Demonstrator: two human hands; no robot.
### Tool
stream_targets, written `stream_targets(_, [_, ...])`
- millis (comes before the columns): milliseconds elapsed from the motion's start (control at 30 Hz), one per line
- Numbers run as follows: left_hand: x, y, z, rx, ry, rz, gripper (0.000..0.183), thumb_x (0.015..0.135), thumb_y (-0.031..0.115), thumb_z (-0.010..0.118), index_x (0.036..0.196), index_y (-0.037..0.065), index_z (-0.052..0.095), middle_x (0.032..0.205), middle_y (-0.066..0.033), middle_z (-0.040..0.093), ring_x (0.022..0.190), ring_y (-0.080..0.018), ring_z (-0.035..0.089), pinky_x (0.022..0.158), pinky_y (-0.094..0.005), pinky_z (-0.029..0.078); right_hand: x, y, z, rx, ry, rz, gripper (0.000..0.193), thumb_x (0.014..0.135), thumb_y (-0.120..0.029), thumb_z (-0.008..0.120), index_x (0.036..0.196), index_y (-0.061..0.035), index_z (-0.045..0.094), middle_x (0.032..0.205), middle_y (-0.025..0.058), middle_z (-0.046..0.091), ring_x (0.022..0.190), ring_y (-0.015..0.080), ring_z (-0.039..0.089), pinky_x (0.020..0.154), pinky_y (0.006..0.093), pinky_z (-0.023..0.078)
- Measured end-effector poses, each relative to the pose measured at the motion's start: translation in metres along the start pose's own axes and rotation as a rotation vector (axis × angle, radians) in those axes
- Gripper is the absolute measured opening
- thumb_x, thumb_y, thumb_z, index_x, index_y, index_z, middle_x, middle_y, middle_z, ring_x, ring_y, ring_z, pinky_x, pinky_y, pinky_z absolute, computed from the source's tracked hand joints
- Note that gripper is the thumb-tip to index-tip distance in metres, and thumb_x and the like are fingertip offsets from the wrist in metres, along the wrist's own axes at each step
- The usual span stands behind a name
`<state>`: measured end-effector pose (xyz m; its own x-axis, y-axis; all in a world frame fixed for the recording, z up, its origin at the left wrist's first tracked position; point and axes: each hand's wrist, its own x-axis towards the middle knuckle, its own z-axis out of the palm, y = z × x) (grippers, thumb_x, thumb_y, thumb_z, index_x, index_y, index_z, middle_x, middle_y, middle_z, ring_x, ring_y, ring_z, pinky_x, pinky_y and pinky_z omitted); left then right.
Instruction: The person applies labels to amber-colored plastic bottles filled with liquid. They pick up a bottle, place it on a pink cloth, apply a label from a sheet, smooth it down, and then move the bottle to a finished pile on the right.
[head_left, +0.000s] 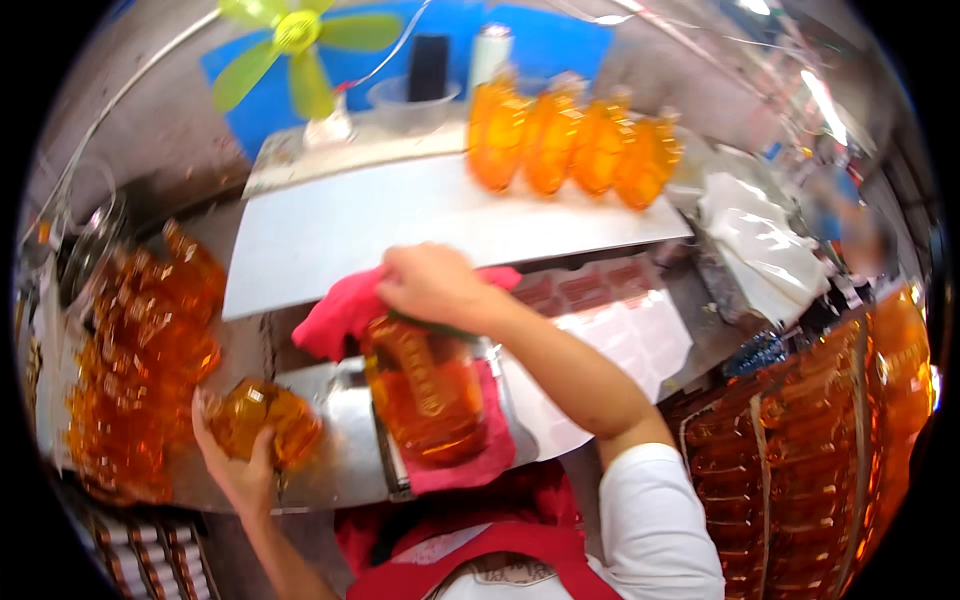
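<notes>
A bottle of amber liquid (425, 385) with raised lettering lies tilted in front of me, its base toward me over a red-pink cloth (497, 430) on a metal holder. My right hand (435, 285) is closed on a second pink cloth (345, 312) at the bottle's far end, where the neck is hidden. To the left, my left hand (240, 455) has its fingers and thumb around another amber bottle (270, 420), seen nearly end-on above the metal bench.
Many amber bottles (150, 350) crowd the left side. Several more (570, 140) stand on a white raised board (370, 220). Label sheets (625, 345) lie right of my holder. A green fan (298, 35) stands at the back; stacked bottles (800, 440) fill the right.
</notes>
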<state>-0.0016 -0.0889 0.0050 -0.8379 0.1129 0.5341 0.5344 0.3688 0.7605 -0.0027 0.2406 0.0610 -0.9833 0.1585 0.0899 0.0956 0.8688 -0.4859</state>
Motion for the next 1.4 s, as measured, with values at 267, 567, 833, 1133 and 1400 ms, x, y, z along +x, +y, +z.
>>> stream_targets(267, [-0.031, -0.066, 0.016, -0.245, 0.097, -0.122, 0.06, 0.083, 0.003, 0.071, 0.134, -0.001, 0.04, 0.127, -0.0127, 0.05, 0.118, -0.0245, 0.049, 0.103, -0.0349, 0.038, -0.087, 0.016, -0.068, 0.31, 0.107, -0.212, 0.031, 0.082, -0.03, 0.072, 0.073, -0.0045, 0.058, 0.067, 0.0102, 0.063, 0.06, 0.0239, 0.062, 0.058, 0.0338, 0.047])
stream_targets(567, [0.004, 0.044, 0.052, -0.738, -0.152, -0.346, 0.057, 0.087, 0.004, 0.064, 0.138, 0.006, 0.039, 0.127, -0.0089, 0.051, 0.106, -0.0182, 0.056, 0.081, -0.0291, 0.052, -0.192, 0.052, -0.163, 0.039, 0.779, 0.106, 0.029, 0.082, -0.02, 0.073, 0.066, -0.0021, 0.056, 0.058, 0.0062, 0.059, 0.054, 0.0069, 0.051, 0.049, 0.0291, 0.042])
stream_targets(833, [-0.008, 0.062, 0.145, -0.87, -0.463, -0.519, 0.052, 0.087, 0.0, 0.063, 0.133, 0.008, 0.038, 0.102, -0.0061, 0.055, 0.084, -0.0129, 0.059, 0.062, -0.0257, 0.055, -0.158, 0.179, -0.292, -0.613, 0.864, 0.538, 0.029, 0.077, -0.031, 0.069, 0.07, -0.0039, 0.061, 0.065, 0.0163, 0.062, 0.066, 0.036, 0.062, 0.061, 0.0439, 0.048])
stream_targets(1133, [0.001, 0.052, 0.159, -0.795, -0.477, -0.616, 0.052, 0.09, 0.003, 0.06, 0.133, 0.007, 0.032, 0.093, -0.0092, 0.06, 0.07, -0.0146, 0.061, 0.059, -0.0252, 0.053, -0.124, 0.262, -0.3, -0.686, 0.866, 0.699, 0.031, 0.08, -0.037, 0.07, 0.085, -0.0069, 0.067, 0.081, 0.015, 0.068, 0.078, 0.0345, 0.066, 0.07, 0.0442, 0.052])
stream_targets(1400, [0.005, 0.038, 0.157, -0.745, -0.499, -0.612, 0.044, 0.092, 0.005, 0.058, 0.128, 0.005, 0.034, 0.098, -0.0098, 0.059, 0.072, -0.0126, 0.059, 0.059, -0.0236, 0.05, -0.194, 0.251, -0.119, -0.324, 0.462, 0.449, 0.011, 0.082, -0.014, 0.062, 0.087, -0.0077, 0.068, 0.091, 0.0153, 0.067, 0.08, 0.0338, 0.065, 0.071, 0.041, 0.052])
